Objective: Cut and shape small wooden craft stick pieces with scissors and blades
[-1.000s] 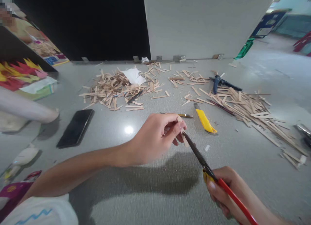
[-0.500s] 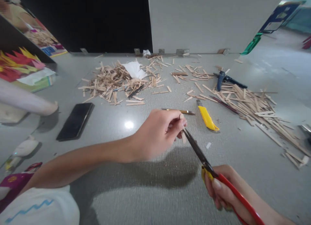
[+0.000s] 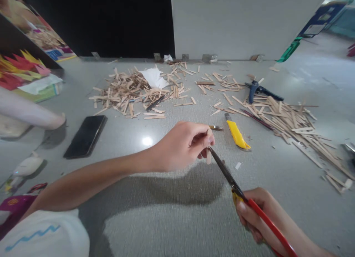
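Near the middle of the table, my left hand (image 3: 187,144) is closed in a pinch on a short flat wooden stick (image 3: 209,156), whose lower end hangs below the fingertips. From the lower right, my right hand (image 3: 262,210) grips red-handled scissors (image 3: 230,177) with some yellow at the inner handle. The blade tips touch or nearly touch the stick just under my left fingers; the exact contact is hard to make out. A yellow utility knife (image 3: 237,134) lies beyond the blades. Partly behind my left hand is a thin brush-like tool (image 3: 216,128).
A heap of wooden sticks (image 3: 122,92) with white tissue (image 3: 154,77) lies far left. More sticks (image 3: 294,120) and dark blue pliers-like clippers (image 3: 256,90) are at right. A black phone (image 3: 85,137) rests left. An upright panel (image 3: 244,24) borders the back.
Both hands are nearly in place. My left hand and forearm have risen slightly in view, covering more of the brush-like tool. The scissors look more closed at the handles.
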Demonstrator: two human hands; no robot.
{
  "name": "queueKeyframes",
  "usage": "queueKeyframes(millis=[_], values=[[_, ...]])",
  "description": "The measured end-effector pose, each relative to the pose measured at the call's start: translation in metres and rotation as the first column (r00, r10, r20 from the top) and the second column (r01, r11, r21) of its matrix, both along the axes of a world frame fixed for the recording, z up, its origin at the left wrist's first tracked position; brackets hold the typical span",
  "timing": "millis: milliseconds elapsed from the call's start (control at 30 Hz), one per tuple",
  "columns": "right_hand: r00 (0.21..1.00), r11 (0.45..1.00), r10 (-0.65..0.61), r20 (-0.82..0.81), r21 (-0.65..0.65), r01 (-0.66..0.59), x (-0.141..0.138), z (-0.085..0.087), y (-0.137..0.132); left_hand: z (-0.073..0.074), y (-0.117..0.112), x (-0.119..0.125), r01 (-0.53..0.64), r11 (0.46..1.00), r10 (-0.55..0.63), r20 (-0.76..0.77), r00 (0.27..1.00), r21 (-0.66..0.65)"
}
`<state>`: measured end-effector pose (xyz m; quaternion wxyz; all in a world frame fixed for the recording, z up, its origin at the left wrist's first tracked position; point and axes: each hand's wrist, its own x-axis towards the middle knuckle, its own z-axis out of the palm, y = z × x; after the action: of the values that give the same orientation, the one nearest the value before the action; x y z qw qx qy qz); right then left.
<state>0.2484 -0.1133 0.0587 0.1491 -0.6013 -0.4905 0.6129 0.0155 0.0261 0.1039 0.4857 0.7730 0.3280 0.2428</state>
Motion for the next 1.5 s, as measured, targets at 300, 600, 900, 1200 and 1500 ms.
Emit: queueKeyframes(millis=[300, 600, 900, 1200, 1500], values=[[0.994, 0.999, -0.037, 0.100, -0.007, 0.037, -0.008, 0.006, -0.001, 0.002, 0.001, -0.002, 0.040, 0.998, -0.038, -0.037, 0.999, 0.057], [0.997, 0.990, -0.045, -0.055, -0.137, 0.038, 0.005, -0.006, -0.003, -0.004, 0.010, -0.009, 0.166, 0.946, -0.131, -0.139, 0.982, 0.278], [0.868, 0.978, -0.068, -0.491, -0.203, -0.038, 0.010, -0.041, 0.017, -0.016, 0.039, -0.014, 0.268, 0.957, -0.251, -0.148, 0.957, 0.109], [0.834, 0.984, -0.180, -0.522, -0.100, 0.150, 0.007, -0.041, 0.047, -0.052, 0.053, -0.006, 0.008, 0.861, 0.030, 0.067, 0.997, -0.508], [0.897, 0.969, -0.222, -0.382, 0.012, 0.246, -0.002, -0.038, 0.050, -0.097, 0.054, 0.005, -0.091, 0.845, 0.219, 0.187, 0.958, -0.527]])
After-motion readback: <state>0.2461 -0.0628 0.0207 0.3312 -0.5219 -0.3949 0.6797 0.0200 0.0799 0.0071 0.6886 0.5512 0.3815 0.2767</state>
